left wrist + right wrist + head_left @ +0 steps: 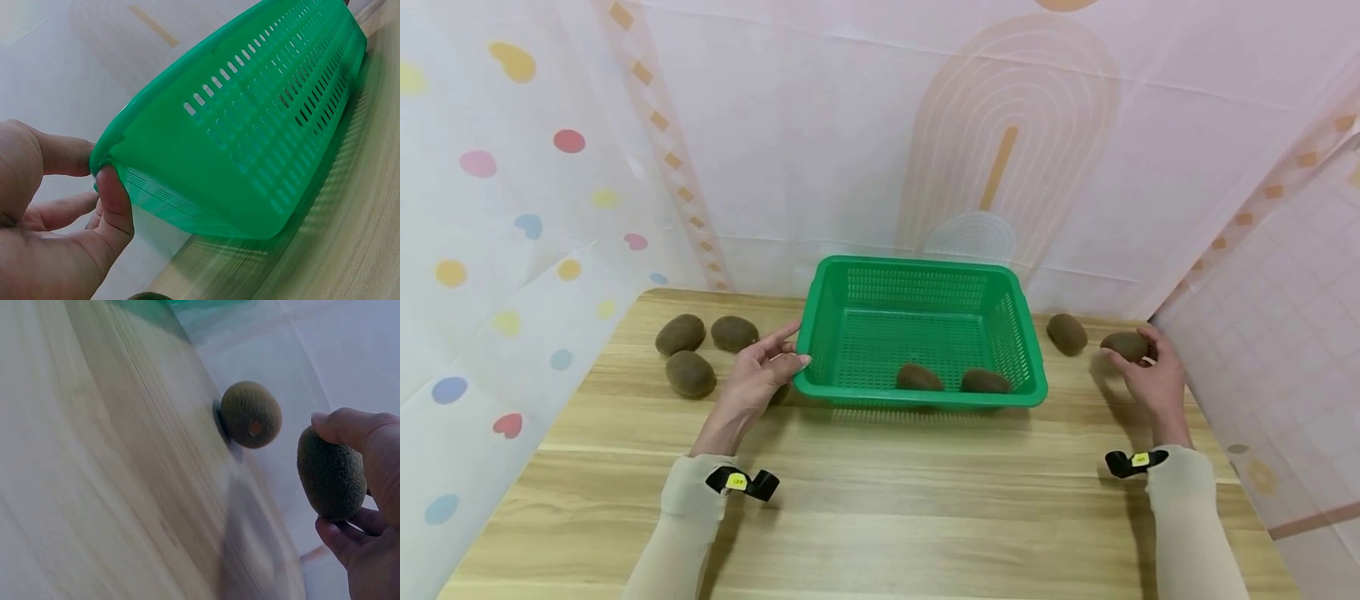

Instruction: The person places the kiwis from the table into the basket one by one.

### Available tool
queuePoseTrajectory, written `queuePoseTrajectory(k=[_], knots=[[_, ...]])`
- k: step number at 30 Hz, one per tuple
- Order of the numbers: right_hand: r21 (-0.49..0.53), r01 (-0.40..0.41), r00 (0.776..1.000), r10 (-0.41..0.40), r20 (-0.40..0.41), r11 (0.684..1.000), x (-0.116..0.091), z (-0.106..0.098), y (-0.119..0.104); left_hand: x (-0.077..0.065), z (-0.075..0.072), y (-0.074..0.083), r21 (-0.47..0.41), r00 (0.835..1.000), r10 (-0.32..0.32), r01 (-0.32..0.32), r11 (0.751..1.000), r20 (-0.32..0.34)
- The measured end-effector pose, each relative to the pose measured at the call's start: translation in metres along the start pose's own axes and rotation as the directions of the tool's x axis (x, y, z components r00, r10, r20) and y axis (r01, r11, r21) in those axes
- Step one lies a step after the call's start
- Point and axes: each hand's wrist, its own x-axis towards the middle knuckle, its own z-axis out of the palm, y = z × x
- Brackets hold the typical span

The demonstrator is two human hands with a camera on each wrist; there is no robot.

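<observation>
A green plastic basket (917, 398) with slotted walls stands mid-table, tipped slightly in the left wrist view. My left hand (758, 375) pinches its left rim between thumb and fingers (115, 206). Two brown kiwis, one a kiwi (919, 377) and the other a kiwi (986, 382), lie inside along the near wall. At the right, my right hand (1156, 383) grips a kiwi (331, 475) between thumb and fingertips, raised off the wood in the right wrist view. Another kiwi (1067, 334) rests on the table just left of that hand.
Left of the basket, a group of kiwis sits on the wooden table (880, 517): one at the back (681, 334), one beside it (734, 333) and one nearer (690, 374). Another kiwi (779, 395) is mostly hidden behind my left hand. A patterned cloth (790, 167) hangs behind.
</observation>
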Motion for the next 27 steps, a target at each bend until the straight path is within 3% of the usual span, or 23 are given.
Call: queuePoseTrajectory(k=[27], knots=[[0.013, 0.158, 0.986, -0.158, 0.042, 0.987, -0.016, 0.013, -0.042, 0.000, -0.001, 0.002, -0.005, 1.000, -0.002, 0.002, 1.000, 0.012]])
